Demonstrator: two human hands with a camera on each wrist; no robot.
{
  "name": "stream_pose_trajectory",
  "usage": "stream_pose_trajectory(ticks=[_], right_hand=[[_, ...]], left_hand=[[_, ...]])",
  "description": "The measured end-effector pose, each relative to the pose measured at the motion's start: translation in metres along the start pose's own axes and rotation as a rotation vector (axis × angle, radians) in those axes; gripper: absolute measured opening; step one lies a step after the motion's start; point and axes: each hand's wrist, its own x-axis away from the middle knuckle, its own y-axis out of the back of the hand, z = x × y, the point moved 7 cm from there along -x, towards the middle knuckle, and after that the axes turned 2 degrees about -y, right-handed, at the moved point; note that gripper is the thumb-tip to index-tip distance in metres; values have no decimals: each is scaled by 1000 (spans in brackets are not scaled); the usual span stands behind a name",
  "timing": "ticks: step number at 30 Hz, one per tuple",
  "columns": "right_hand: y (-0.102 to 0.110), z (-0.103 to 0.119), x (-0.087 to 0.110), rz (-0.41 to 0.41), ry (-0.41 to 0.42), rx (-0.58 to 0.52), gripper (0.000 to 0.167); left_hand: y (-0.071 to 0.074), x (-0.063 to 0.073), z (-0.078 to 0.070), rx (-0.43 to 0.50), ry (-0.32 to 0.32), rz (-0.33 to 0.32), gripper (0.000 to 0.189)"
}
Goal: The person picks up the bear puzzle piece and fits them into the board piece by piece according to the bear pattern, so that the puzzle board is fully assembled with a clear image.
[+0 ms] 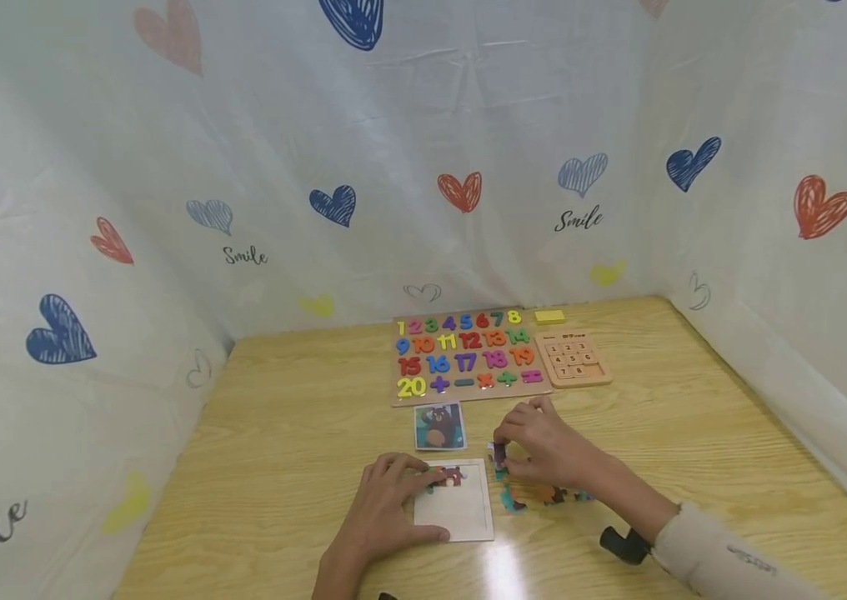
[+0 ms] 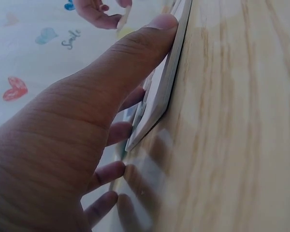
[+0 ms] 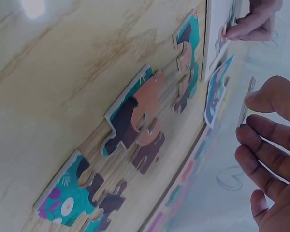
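Yellowish wood-grain worktop (image 1: 281, 500): near edge cut off in head view. White square puzzle tray (image 1: 461, 515): left edge partly hidden by left hand (image 1: 388, 507). Beige sleeve (image 1: 694, 546): dark lettering (image 1: 752, 560) too small to be read.

A pale, square puzzle tray (image 1: 461, 518) with a thin border is laid flat. Along its far edge, brown and teal fitted pieces (image 1: 453, 476) are seated and partly covered by the fingertips of the left hand (image 1: 389, 500); the near edge is pressed by that hand's thumb. The nearer tray surface is exposed. One thin jigsaw piece (image 3: 243, 113) is pinched edgewise between the thumb and index finger of the right hand (image 1: 547, 442). Loose pieces (image 3: 145, 96) in teal, brown and orange are scattered flat to the right of the tray, some placed close together.
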Motion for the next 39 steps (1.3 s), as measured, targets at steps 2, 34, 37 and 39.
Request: stream_pose_trajectory(ticks=[2, 34, 37, 39], right_hand=[[-1, 2, -1, 3, 2, 2, 19], [-25, 24, -17, 138, -22, 8, 16], [-26, 23, -19, 146, -27, 18, 17], [-28, 23, -18, 151, -24, 30, 19]], left_hand=[[0, 0, 0, 3, -1, 1, 76], [2, 2, -1, 9, -5, 6, 75], [3, 0, 0, 15, 6, 9, 75], [1, 0, 0, 19, 9, 16, 75]])
